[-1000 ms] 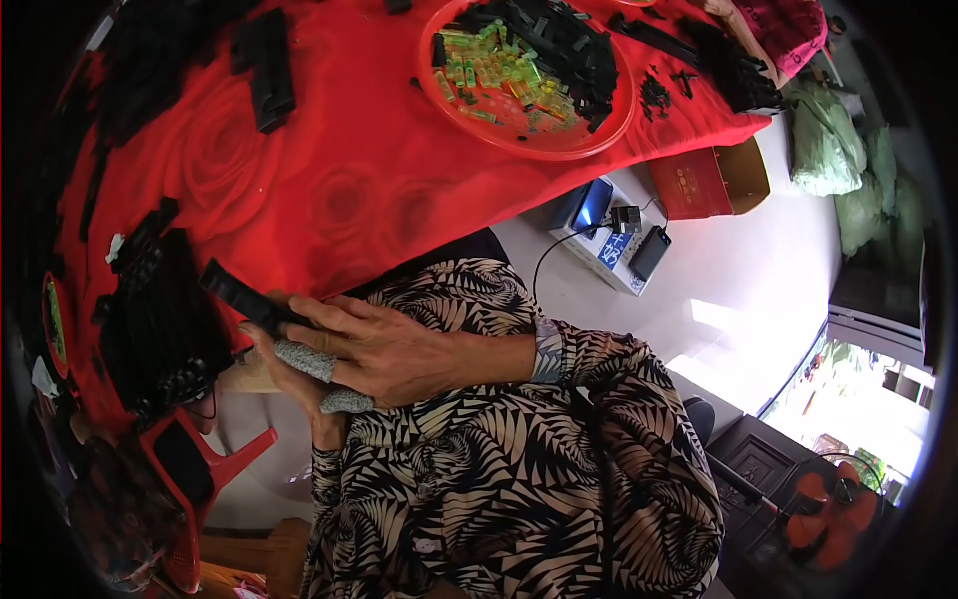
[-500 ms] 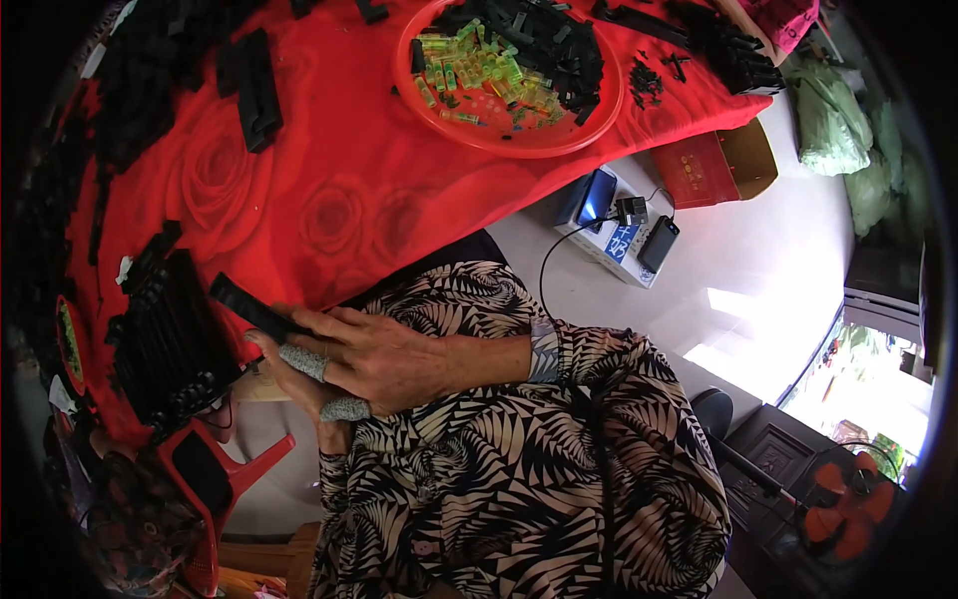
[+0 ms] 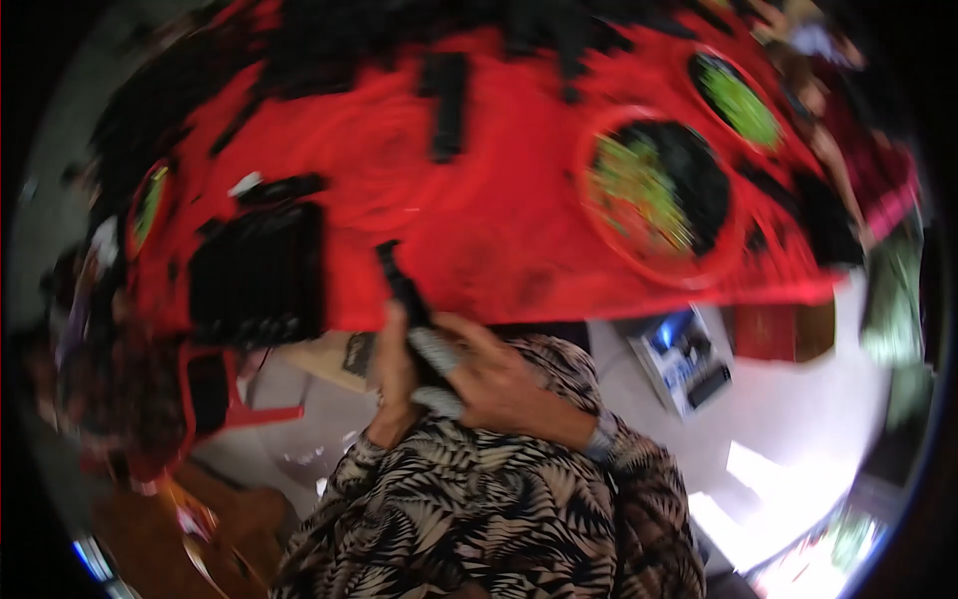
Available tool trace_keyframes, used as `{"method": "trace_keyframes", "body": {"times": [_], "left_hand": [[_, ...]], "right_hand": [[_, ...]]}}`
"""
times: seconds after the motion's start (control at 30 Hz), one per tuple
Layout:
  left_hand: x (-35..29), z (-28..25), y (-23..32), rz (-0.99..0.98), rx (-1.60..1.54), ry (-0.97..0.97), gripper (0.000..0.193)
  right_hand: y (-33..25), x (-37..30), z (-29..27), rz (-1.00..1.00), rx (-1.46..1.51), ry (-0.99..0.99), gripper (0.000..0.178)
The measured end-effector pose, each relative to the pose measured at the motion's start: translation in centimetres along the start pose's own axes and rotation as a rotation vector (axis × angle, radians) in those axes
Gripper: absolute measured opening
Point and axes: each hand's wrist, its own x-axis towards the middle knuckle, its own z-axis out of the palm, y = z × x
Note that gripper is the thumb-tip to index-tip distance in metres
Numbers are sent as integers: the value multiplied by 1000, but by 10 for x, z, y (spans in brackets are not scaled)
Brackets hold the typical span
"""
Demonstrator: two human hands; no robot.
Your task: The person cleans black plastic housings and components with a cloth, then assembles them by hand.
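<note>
A long, narrow black plastic piece [image 3: 404, 290] is held upright and slightly tilted in front of my body, at the near edge of the red-covered table [image 3: 499, 230]. My left hand [image 3: 392, 384] grips its lower part from the left. From the other side my right hand [image 3: 504, 389] closes on it, with grey wraps [image 3: 434, 349] around two fingers. Both hands are blurred, and the lower end of the piece is hidden between them. To the left, a row of similar black pieces [image 3: 257, 275] lies close together on the table.
A red round tray [image 3: 599, 245] of yellow-green tubes and black parts stands at the right. Another tray [image 3: 738, 100] lies behind it, near another person's arm [image 3: 838, 165]. A single black piece [image 3: 448, 105] lies farther back. A red chair [image 3: 235, 409] stands at the lower left.
The view has swung left, so the table and tray appear farther right. Both hands still hold the black piece, which now points more upward. Another person and a second green-filled tray have come into view.
</note>
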Motion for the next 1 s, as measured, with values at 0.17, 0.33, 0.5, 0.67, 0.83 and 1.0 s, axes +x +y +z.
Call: {"method": "trace_keyframes", "body": {"times": [0.17, 0.33, 0.5, 0.67, 0.83, 1.0], "left_hand": [[1, 7, 1, -90, -70, -139, 47], [-4, 12, -1, -5, -87, -158, 40], [1, 12, -7, 34, -83, -247, 39], [-13, 26, 2, 38, -38, 19, 36], [-3, 11, 0, 8, -124, -51, 46], [6, 5, -6, -27, -95, -93, 51]], "right_hand": [[-7, 1, -7, 152, 97, -59, 50], [-7, 2, 1, 141, 109, -88, 48], [-8, -1, 1, 183, 92, -114, 48], [-3, 0, -2, 99, -157, -174, 56], [-4, 13, -2, -7, -26, -154, 60], [4, -1, 10, 2, -16, -86, 46]]}}
